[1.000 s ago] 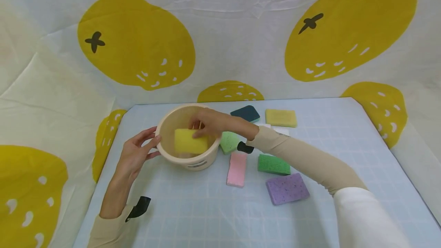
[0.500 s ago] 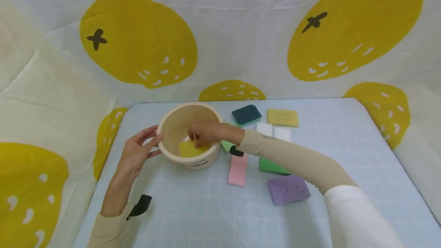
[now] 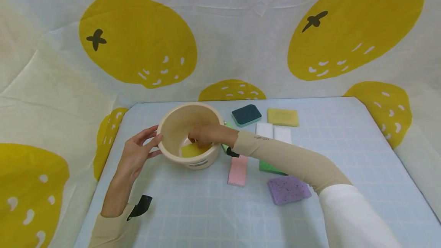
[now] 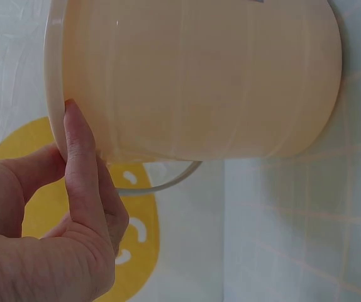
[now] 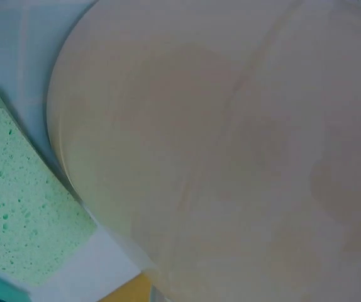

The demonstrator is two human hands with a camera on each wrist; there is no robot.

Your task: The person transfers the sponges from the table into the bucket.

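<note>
A cream plastic bucket (image 3: 211, 160) stands at the left of the table. My left hand (image 3: 135, 155) pinches its rim from the left; in the left wrist view the thumb and fingers (image 4: 80, 163) lie on either side of the rim. Deep inside the bucket, my right hand (image 3: 204, 135) grips a yellow sponge (image 3: 191, 151) near the bottom, its fingertips partly hidden. The right wrist view is filled by the bucket's outer wall (image 5: 187, 138), with a light green sponge (image 5: 29, 195) beside it.
Right of the bucket lie a pink sponge (image 3: 237, 173), a purple sponge (image 3: 289, 190) and a green sponge (image 3: 270, 167) partly under the forearm. Behind are a dark green scouring sponge (image 3: 246, 115), a pale yellow sponge (image 3: 283, 117) and two white sponges (image 3: 264, 130).
The right hand has moved down into the bucket with the yellow sponge, which now sits lower and shows less. The left hand keeps its hold on the rim.
</note>
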